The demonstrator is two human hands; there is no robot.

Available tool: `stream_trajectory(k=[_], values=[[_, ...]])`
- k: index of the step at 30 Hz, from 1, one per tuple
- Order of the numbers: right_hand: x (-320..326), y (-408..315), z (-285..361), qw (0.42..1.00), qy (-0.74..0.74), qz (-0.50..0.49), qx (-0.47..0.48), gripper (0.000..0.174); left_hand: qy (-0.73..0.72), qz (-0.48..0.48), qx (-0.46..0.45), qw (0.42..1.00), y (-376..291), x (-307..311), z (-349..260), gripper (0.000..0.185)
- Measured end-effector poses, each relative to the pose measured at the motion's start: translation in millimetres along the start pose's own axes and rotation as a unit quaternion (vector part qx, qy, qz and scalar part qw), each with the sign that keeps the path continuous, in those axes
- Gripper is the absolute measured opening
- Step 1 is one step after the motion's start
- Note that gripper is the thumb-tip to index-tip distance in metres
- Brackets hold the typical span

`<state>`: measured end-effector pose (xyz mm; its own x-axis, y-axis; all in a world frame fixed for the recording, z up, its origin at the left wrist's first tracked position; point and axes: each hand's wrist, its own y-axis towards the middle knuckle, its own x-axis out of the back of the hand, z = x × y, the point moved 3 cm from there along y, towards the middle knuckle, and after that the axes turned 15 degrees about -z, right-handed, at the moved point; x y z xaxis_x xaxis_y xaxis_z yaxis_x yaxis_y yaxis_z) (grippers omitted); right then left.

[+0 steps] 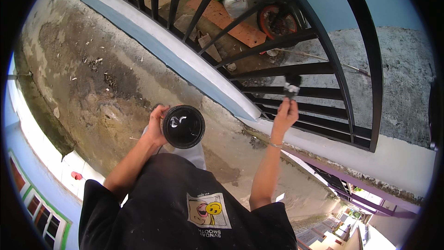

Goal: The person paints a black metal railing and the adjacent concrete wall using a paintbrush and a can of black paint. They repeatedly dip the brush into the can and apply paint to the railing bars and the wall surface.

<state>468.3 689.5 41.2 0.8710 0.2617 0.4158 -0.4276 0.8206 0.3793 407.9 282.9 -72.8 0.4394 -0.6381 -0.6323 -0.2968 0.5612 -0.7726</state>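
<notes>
My left hand (158, 126) grips the side of a round can of black paint (184, 126), its glossy surface visible from above. Raised in front of a black metal railing (308, 92), my right hand (287, 113) holds a paintbrush (292, 85) by its handle. Dark paint covers the brush's bristles, which point away from me and look blurred. Whether the bristles touch a bar cannot be made out. A bracelet circles my right wrist.
The railing stands on a low white-and-blue wall (166, 53). Behind it are a motorcycle (277, 21), a reddish board (225, 21), a white plastic bag (236, 4) and a thin pole (322, 57). Stained concrete ground (114, 86) with small debris lies on my side.
</notes>
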Motion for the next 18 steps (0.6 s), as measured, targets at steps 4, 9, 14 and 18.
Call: stream_trajectory(k=[4,9,14,18], values=[[-13.6,-29.7,13.4,0.998,-0.046,-0.005,-0.049,0.028,0.004,0.019,-0.01,1.0,-3.8,-4.6,-10.0,0.055],[10.7,13.0,61.9,0.99,0.098,-0.09,0.054,0.026,0.027,0.022,-0.002,0.999,-9.6,-8.0,-17.9,0.055],[-41.0,-26.2,6.1,0.991,0.043,-0.074,-0.106,0.031,0.013,0.057,-0.011,0.998,-8.6,-10.8,-26.4,0.052],[-36.7,-50.7,-3.1,0.998,0.002,-0.032,-0.053,0.032,0.005,0.052,-0.002,0.999,-7.8,-12.6,-35.8,0.05]])
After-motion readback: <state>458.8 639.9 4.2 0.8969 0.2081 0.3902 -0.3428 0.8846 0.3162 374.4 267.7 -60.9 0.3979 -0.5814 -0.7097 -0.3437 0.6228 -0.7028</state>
